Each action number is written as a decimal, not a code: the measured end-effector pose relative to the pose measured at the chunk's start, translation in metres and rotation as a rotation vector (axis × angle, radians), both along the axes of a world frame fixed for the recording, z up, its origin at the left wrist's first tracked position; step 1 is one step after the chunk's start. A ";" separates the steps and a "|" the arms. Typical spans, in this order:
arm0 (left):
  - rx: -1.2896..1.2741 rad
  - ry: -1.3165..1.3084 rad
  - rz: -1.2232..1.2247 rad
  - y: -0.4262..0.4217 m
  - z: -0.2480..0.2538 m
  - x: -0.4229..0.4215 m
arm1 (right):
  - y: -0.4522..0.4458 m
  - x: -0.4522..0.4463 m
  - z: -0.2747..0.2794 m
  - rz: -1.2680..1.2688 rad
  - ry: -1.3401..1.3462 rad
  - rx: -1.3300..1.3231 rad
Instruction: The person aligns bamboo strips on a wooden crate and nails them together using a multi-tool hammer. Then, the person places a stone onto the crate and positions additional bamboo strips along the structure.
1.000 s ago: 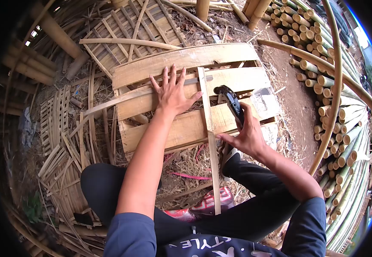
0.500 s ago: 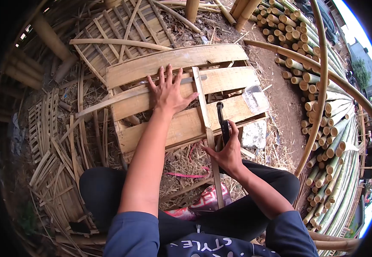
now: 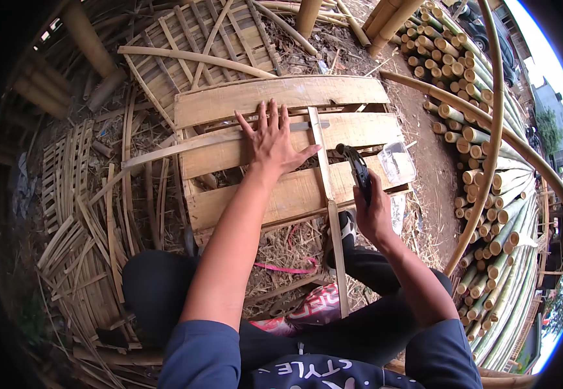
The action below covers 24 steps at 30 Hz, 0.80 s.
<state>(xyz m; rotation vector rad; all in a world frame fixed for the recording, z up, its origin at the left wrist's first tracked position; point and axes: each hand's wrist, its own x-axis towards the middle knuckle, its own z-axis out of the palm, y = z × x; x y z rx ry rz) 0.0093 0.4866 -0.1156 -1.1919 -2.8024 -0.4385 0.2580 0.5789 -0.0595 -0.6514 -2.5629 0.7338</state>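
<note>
My left hand (image 3: 274,146) lies flat with fingers spread on a wooden slatted panel (image 3: 229,104), pressing over a thin bamboo strip (image 3: 184,144) that runs across it. A second strip (image 3: 319,152) crosses the slats lengthwise, just right of my left thumb. My right hand (image 3: 373,211) is closed round the handle of a black hammer (image 3: 359,168), held above the panel's lower right part; its exact shape is partly hidden by my fingers. Beside it, a clear plastic box (image 3: 397,162) with small contents sits on the panel's right edge. Another strip (image 3: 338,259) hangs toward my lap.
Cut bamboo poles (image 3: 482,162) are stacked on the right, with a curved pole (image 3: 450,100) in front. A slatted bamboo panel (image 3: 197,45) lies behind the work. Loose strips (image 3: 84,259) cover the ground at left. A pink ribbon (image 3: 288,267) lies below.
My right hand has closed on the hammer and raised it, moving right and up. The view has shifted slightly. My left hand stays flat on the panel.
</note>
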 end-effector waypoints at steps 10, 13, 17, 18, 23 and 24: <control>0.055 0.047 0.000 0.003 -0.005 0.002 | 0.058 -0.064 -0.008 0.023 -0.126 0.175; 0.238 0.155 -0.112 -0.003 -0.011 0.000 | 0.057 -0.067 -0.010 0.009 -0.094 0.159; 0.250 0.332 -0.443 -0.011 0.003 0.006 | 0.060 -0.065 -0.002 -0.006 -0.006 0.110; 0.281 0.221 -0.577 -0.009 0.013 0.009 | 0.062 -0.065 0.000 0.006 0.012 0.106; 0.114 0.150 -0.746 -0.020 0.027 0.063 | 0.066 -0.060 0.009 -0.013 0.036 0.090; 0.106 0.108 -0.702 -0.027 0.022 0.074 | 0.065 -0.059 0.011 -0.012 0.040 0.082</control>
